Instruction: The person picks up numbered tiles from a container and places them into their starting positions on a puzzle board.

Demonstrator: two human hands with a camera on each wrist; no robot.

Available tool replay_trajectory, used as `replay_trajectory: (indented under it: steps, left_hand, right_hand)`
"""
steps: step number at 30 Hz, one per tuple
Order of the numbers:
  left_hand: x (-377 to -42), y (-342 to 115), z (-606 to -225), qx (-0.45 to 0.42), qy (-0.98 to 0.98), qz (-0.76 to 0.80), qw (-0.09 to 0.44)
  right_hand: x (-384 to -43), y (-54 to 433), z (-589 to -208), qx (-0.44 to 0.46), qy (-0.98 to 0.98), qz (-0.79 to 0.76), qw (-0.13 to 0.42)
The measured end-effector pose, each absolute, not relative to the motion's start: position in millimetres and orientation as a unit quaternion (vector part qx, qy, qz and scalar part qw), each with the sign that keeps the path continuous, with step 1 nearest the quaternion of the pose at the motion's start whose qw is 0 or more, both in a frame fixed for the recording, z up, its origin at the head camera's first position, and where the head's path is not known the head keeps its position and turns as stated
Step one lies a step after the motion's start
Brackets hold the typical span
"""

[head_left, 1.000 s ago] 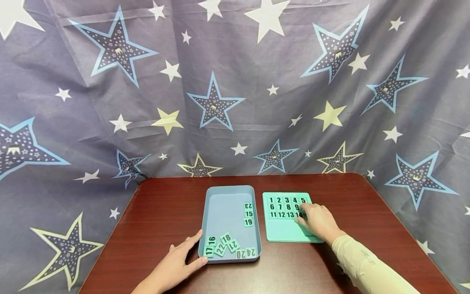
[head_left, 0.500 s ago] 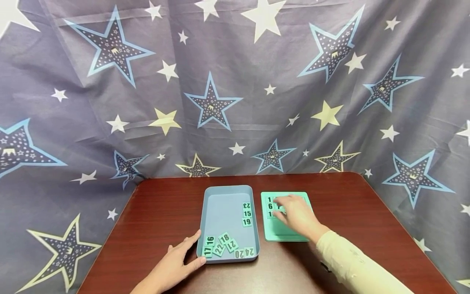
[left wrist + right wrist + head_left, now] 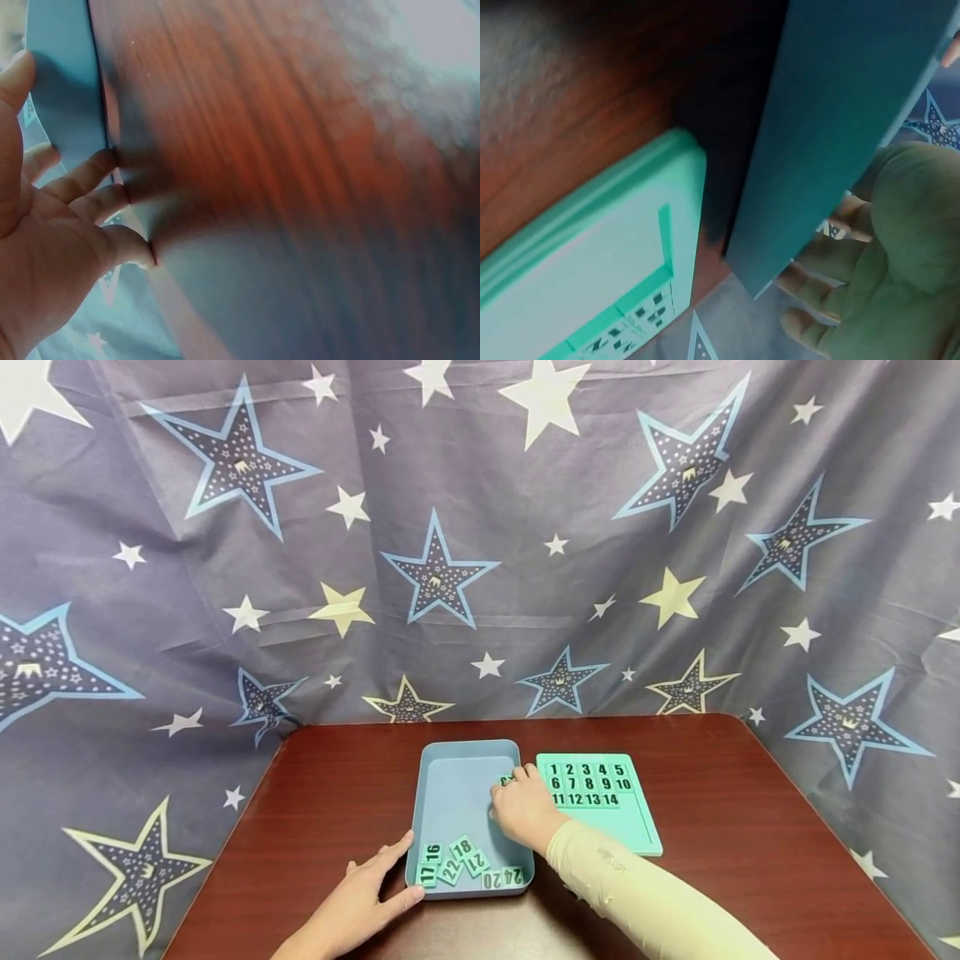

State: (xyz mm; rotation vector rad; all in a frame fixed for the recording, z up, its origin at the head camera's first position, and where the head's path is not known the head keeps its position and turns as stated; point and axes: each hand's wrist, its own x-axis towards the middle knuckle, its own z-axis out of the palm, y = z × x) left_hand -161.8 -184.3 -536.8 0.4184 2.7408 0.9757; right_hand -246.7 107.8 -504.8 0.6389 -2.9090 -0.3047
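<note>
My left hand (image 3: pixel 363 893) rests against the blue-grey tray (image 3: pixel 453 793) at its near left corner, fingers spread and thumb on the near rim. In the left wrist view its fingers touch the tray's outer wall (image 3: pixel 67 82). Over the tray's right side bends my right hand (image 3: pixel 525 810), its fingertips among the number tiles; whether it pinches one is hidden. Tile 23 (image 3: pixel 507 782) shows partly beside its fingers, while 15 and 19 are covered. Right of the tray, a mint-green number board (image 3: pixel 633 831) bears tiles 1 to 14 in rows.
Several loose tiles, among them 18 (image 3: pixel 462 847), 17 (image 3: pixel 427 874) and 24 (image 3: pixel 513 877), lie along the tray's near end, some turned round. All stands on a reddish-brown table (image 3: pixel 352 777). A star-patterned cloth (image 3: pixel 480 527) hangs behind it.
My right hand has moved left from the number board to the tray's right side, uncovering tiles on the board. The left hand has stayed at the tray's corner.
</note>
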Motion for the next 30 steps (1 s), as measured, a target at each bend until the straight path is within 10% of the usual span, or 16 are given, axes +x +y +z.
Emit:
replay_trajectory:
  steps: [30]
  left_hand:
    - [-163,-184,-538,0.145,0.927,0.331,0.1]
  right_hand:
    - [-243,96,-511,0.298,-0.952,0.004,0.067]
